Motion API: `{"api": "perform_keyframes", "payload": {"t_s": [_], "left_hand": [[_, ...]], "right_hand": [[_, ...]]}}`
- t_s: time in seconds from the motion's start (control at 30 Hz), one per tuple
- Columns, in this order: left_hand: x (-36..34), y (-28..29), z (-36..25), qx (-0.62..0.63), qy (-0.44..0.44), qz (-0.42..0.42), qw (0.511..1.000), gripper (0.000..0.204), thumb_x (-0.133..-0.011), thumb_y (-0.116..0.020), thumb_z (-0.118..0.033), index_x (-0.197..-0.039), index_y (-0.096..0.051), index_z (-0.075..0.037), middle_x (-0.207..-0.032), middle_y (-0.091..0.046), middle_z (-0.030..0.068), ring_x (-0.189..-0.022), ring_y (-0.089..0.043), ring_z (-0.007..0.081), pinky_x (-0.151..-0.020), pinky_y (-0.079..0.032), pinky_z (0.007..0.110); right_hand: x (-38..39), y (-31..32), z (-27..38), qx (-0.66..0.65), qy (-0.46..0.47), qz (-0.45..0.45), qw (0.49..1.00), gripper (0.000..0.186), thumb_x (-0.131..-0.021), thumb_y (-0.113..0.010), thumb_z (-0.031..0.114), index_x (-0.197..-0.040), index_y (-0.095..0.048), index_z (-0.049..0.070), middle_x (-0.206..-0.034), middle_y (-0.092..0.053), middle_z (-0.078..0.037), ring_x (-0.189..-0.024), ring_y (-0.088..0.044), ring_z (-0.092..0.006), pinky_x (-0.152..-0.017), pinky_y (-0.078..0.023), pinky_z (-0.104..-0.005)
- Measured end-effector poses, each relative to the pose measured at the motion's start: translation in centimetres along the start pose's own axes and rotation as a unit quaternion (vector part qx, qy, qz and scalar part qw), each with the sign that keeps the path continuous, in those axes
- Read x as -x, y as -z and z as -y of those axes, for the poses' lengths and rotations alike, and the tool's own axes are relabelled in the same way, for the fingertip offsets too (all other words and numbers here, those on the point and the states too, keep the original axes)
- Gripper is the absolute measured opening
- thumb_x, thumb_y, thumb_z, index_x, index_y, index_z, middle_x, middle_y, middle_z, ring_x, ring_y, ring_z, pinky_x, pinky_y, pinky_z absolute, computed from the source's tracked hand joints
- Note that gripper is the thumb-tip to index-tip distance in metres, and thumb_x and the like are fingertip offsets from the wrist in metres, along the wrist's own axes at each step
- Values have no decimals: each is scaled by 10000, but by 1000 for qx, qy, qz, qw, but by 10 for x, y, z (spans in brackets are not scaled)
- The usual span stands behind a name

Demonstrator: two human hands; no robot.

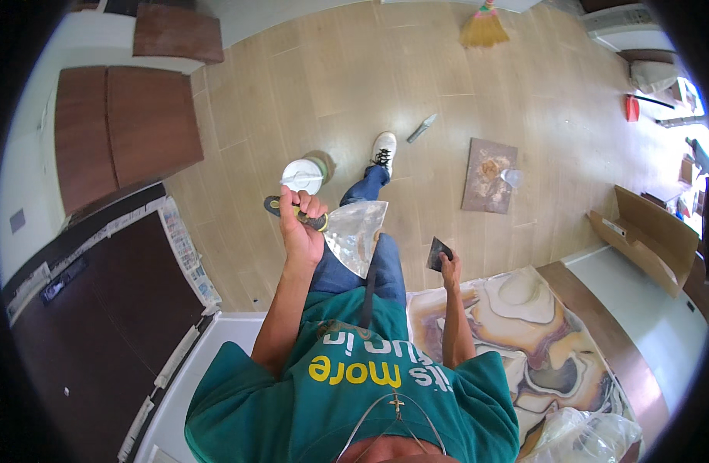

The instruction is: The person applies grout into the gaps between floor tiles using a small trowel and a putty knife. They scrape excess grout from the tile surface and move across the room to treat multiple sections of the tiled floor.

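Overall, the wood-look floor [331, 85] is the largest item and carries a brown board [478, 193] bearing pale powder [490, 168], forward and to the right of the person. A white-lidded tub [302, 168] stands on the floor and appears just beyond the left hand [300, 231]. The scraper [358, 235] is held above the thighs [330, 272]: the left fingers are closed around its black-and-yellow handle, whose butt projects to their left, while the broad, smeared metal blade extends to their right, clear of the grip. The dark flat piece [438, 253] is pinched at its near right edge between the fingers of the right hand [450, 270], most of its face extending forward and left of the fingertips.
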State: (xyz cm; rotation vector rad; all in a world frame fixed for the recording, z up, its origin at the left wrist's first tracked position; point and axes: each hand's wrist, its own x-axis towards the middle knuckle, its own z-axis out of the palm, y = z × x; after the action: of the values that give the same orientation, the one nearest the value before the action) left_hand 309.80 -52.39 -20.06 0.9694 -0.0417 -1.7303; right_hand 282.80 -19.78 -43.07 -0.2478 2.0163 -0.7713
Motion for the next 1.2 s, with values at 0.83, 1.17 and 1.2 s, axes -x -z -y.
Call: {"api": "perform_keyframes", "payload": {"t_s": [0.83,1.17,1.2], "left_hand": [[-225,-204,162,-161,109,-21,981,319,-976,-550,-355,-761,-443,-145,-692,-368,-26,-617,-338,100,-595,-324,259],[-260,-240,292,-316,76,0,946,343,-977,-548,-375,-760,-440,-133,-691,-365,-11,-626,-334,103,-592,-327,256],[-269,-245,314,-334,68,4,940,345,-974,-553,-380,-761,-442,-133,-692,-369,-9,-629,-340,105,-593,-331,258]], "right_hand": [[-214,89,103,47,-52,-127,989,300,-849,-570,191,-1066,-644,-3,-912,-673,-247,-857,-660,-363,-774,-492,-412],[-347,136,-4,58,-62,-163,983,311,-839,-553,154,-1113,-656,50,-954,-673,-242,-904,-654,-386,-796,-488,-430],[-367,134,-13,63,-36,-162,984,321,-841,-548,146,-1128,-656,52,-969,-675,-241,-908,-657,-379,-802,-490,-419]]}}
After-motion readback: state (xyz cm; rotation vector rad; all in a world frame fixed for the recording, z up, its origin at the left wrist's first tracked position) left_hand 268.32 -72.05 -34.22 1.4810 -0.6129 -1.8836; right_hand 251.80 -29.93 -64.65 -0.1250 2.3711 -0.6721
